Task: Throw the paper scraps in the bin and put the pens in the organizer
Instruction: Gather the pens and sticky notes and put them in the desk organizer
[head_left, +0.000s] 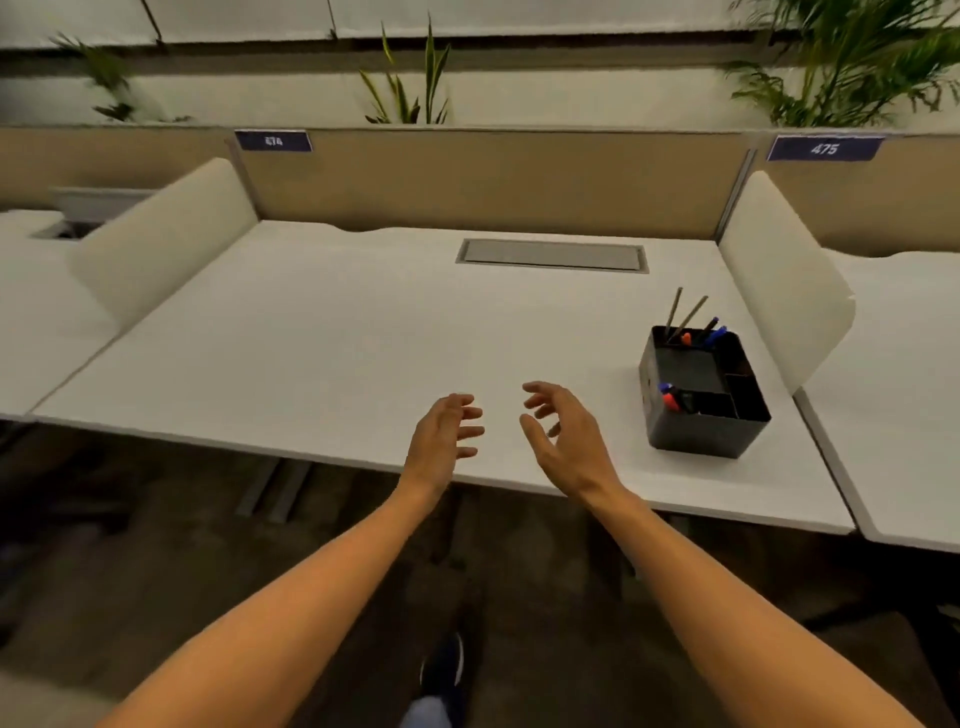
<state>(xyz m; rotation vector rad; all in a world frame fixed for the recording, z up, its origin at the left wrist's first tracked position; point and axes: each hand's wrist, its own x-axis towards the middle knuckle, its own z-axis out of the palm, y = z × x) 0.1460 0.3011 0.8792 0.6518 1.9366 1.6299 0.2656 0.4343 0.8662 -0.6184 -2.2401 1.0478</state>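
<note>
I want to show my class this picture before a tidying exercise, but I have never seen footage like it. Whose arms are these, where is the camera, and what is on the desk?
There is no machine here. A person wears a wide-angle camera on the head, so you look forward and down along their own bare arms. The left hand and right hand hover over the near edge of the white desk, fingers loosely spread, holding nothing. At the right side of the desk stands a black organizer with several compartments; pens and two thin sticks stand in its far end, and a couple more pens in a near corner. No paper scraps or bin are visible.
</note>
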